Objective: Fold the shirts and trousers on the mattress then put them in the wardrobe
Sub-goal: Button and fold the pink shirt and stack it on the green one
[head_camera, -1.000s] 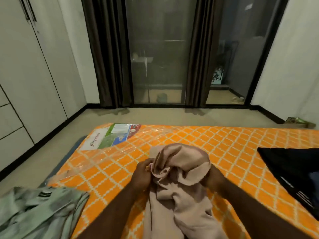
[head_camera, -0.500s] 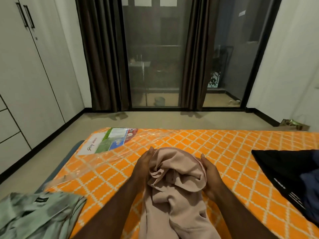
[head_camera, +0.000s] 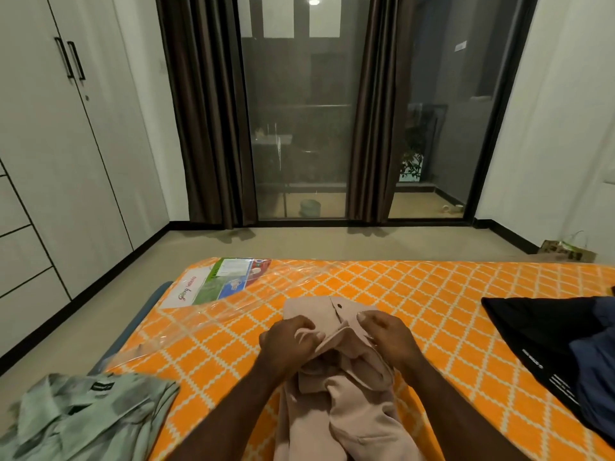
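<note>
Trousers (head_camera: pixel 352 410) are the thing in hand right now: the pale pink pair, lying mid-mattress (head_camera: pixel 432 294) and running down to its near edge. The left hand (head_camera: pixel 289 344) has its fingers curled round a bunch of cloth at the waistband. The right hand (head_camera: pixel 387 334) pinches the other flap just beside it, and the button (head_camera: pixel 339 306) shows a bit past the knuckles toward the far edge. So both hands are gripping.

My take on doing this step well: the waist is bunched and the legs below look twisted over each other, so don't fold yet. Pull the two waistband ends apart until the top edge is straight and bring the fly flaps together. Then give it a shake so the legs line up one over the other, seams matched. Lay it flat on the bare orange part, smooth it with a palm, then fold. The cloth looks soft and floppy, so it'll slump if rushed.

The clear plastic wrap (head_camera: pixel 213 314) at the far left corner looks slippery, so I'd keep the fold off it. A green shirt (head_camera: pixel 83 414) lies crumpled at the near left corner and a dark garment (head_camera: pixel 545 337) sits at the right edge, neither folded yet. The wardrobe (head_camera: pixel 50 161) off to the left has its doors closed, so that'll need a free hand later.
</note>
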Demonstrator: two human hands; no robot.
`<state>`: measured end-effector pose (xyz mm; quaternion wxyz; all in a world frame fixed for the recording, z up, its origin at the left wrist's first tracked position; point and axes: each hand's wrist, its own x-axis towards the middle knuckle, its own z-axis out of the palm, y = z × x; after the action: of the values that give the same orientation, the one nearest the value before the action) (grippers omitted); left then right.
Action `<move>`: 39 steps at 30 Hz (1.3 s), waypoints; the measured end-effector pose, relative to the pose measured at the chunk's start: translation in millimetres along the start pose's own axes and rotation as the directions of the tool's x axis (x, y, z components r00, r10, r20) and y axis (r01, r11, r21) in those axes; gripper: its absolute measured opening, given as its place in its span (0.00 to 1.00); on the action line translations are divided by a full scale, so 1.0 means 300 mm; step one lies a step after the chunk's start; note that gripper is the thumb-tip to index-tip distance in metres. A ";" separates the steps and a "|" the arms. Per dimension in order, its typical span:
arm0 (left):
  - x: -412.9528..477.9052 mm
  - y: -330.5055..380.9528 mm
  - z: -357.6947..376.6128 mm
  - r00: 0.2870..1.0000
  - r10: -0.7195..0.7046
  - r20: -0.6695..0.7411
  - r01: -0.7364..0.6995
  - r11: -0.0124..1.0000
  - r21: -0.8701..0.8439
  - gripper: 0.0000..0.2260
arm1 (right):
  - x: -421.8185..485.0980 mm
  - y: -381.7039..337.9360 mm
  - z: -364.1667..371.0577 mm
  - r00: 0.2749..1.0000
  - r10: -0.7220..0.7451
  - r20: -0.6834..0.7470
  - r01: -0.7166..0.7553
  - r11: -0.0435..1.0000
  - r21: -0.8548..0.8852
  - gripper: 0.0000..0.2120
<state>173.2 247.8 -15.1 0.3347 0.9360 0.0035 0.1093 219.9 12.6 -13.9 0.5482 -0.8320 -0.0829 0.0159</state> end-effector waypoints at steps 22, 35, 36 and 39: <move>0.009 0.040 0.151 0.841 0.456 0.293 -0.514 0.841 0.166 0.09 | 0.075 -0.008 0.043 0.975 0.192 0.116 -0.060 0.721 -0.690 0.18; -0.038 0.081 0.178 0.850 0.178 0.496 -0.397 0.834 0.382 0.19 | 0.047 -0.074 -0.001 0.976 0.178 0.122 -0.137 0.948 -0.288 0.10; -0.042 0.085 0.178 0.851 0.168 0.498 -0.398 0.824 0.403 0.18 | 0.040 -0.086 0.008 0.977 0.162 0.138 -0.122 0.958 -0.261 0.10; -0.058 0.081 0.182 0.852 0.176 0.492 -0.402 0.824 0.400 0.17 | 0.029 -0.102 0.033 0.979 0.117 0.165 -0.048 0.928 -0.370 0.05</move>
<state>165.8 193.4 -44.3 0.0580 0.9786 -0.1893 -0.0558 223.6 34.7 10.8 0.3733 -0.9169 -0.0996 0.1002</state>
